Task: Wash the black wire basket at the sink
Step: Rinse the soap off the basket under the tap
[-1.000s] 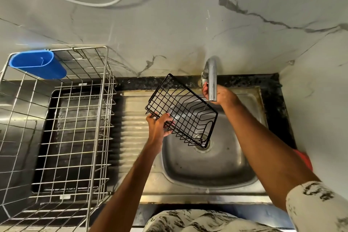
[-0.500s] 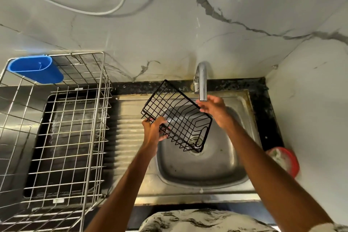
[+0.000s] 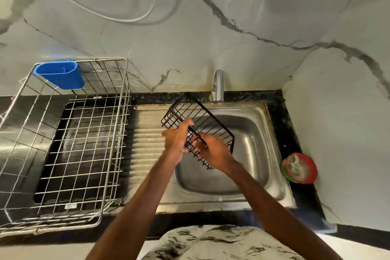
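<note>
The black wire basket is held tilted over the steel sink, just in front of the chrome tap. My left hand grips the basket's near left rim, fingers curled over the wires. Close beside it, my right hand grips the basket's near edge, its fingers around the wires. No water shows at the spout.
A large steel wire dish rack with a blue plastic cup holder stands on the left. The ribbed drainboard lies between rack and bowl. A red-and-green tub sits on the black counter at the right, by the marble wall.
My right hand left the tap, came down to the basket and now grips its near edge beside my left hand. The basket has tipped and dropped slightly toward the bowl.
</note>
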Motion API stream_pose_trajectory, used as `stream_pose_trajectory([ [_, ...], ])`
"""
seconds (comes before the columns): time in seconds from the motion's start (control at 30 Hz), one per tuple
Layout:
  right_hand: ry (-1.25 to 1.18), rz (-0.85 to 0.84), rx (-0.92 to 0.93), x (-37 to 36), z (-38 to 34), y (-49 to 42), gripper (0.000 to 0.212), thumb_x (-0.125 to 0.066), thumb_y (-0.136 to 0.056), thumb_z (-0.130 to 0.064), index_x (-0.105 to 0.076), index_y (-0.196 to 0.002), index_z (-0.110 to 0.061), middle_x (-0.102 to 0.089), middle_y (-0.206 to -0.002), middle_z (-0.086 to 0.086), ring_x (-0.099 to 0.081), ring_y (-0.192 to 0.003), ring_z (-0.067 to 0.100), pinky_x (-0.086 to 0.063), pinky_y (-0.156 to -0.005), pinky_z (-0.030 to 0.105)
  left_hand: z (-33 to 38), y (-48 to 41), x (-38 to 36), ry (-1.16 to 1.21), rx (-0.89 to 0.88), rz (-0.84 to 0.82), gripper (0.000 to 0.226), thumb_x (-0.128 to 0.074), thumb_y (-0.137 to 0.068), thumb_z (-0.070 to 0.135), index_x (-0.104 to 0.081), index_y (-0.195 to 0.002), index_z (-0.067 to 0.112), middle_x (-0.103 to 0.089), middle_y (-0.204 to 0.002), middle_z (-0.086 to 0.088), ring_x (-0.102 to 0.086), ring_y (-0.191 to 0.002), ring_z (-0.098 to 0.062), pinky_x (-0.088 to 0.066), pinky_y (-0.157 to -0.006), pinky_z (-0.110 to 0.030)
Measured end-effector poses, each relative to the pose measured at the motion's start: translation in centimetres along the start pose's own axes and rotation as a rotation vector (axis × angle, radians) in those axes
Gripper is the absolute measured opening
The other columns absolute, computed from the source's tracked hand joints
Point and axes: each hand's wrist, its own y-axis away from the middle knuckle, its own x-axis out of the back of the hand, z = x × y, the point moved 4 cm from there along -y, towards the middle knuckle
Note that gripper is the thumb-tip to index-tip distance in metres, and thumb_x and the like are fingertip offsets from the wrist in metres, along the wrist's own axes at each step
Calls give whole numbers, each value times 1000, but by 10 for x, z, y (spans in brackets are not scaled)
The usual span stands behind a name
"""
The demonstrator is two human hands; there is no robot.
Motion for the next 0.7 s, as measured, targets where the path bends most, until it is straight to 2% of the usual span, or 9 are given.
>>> stream_pose_trajectory([
  [0.13,-84,50,115,17,-18,12,31,-42,-103,-47,-58,-119,-26,-76,-88,-1,-75,-74,12,-62,-67,45,21,32,3,2,-84,1,116,-87,-41,72,-39,-130,14,-63,-131,-13,-68,-110,-30,-62,-82,-54],
  [0.2,-155,43,170,23,-26,18,36,-43,-105,-52,-60,-120,-24,-76,-89,-3,-76,-74,9,-63,-64,42,25,53,4,-21,-161,46,108,-82,-53,74,-30,-131,20,-50,-143,-7,-60,-119,-29,-58,-93,-55],
  [0.27,-152,38,181,24,-28,22,35,-45,-105,-52,-61,-115,-23,-76,-87,-5,-75,-71,8,-63,-61,42,20,62,5,-53,-206,104,109,-75,-60,76,-26,-138,16,-45,-150,-8,-56,-126,-31,-55,-99,-55],
  [0.33,-122,16,165,21,-28,25,26,-48,-106,-46,-61,-109,-24,-77,-83,-3,-75,-67,8,-62,-59,44,13,65,7,-31,-159,86,116,-76,-54,76,-28,-139,13,-52,-143,-13,-60,-121,-32,-58,-94,-54],
  [0.4,-116,-4,157,20,-32,29,25,-48,-106,-43,-62,-111,-23,-77,-84,-1,-75,-65,8,-62,-58,43,7,68,11,-26,-139,93,114,-77,-51,74,-33,-136,12,-59,-133,-15,-64,-113,-31,-61,-89,-53],
  [0.53,-44,44,203,25,-46,34,31,-44,-106,-42,-63,-118,-20,-77,-75,-6,-73,-63,3,-61,-63,34,14,79,18,-161,-275,217,93,-73,-74,68,-37,-132,5,-59,-125,-5,-63,-108,-26,-56,-94,-43],
  [0.57,-88,43,175,25,-46,33,25,-46,-107,-37,-63,-113,-20,-76,-72,-3,-72,-59,7,-60,-61,33,15,79,17,-185,-282,223,96,-73,-73,71,-38,-133,5,-59,-128,-7,-63,-110,-28,-56,-94,-44],
  [0.63,-263,28,82,26,-43,29,16,-50,-108,-28,-62,-102,-21,-73,-71,6,-71,-54,18,-54,-51,31,19,78,16,-171,-227,161,118,-71,-59,87,-38,-138,6,-56,-137,-9,-61,-119,-31,-58,-94,-49],
  [0.7,-401,71,52,30,-41,24,19,-51,-107,-21,-62,-96,-10,-68,-76,20,-71,-54,19,-49,-47,23,18,71,21,-86,-200,39,123,-71,-52,92,-41,-139,11,-59,-133,-6,-65,-115,-29,-62,-87,-46],
])
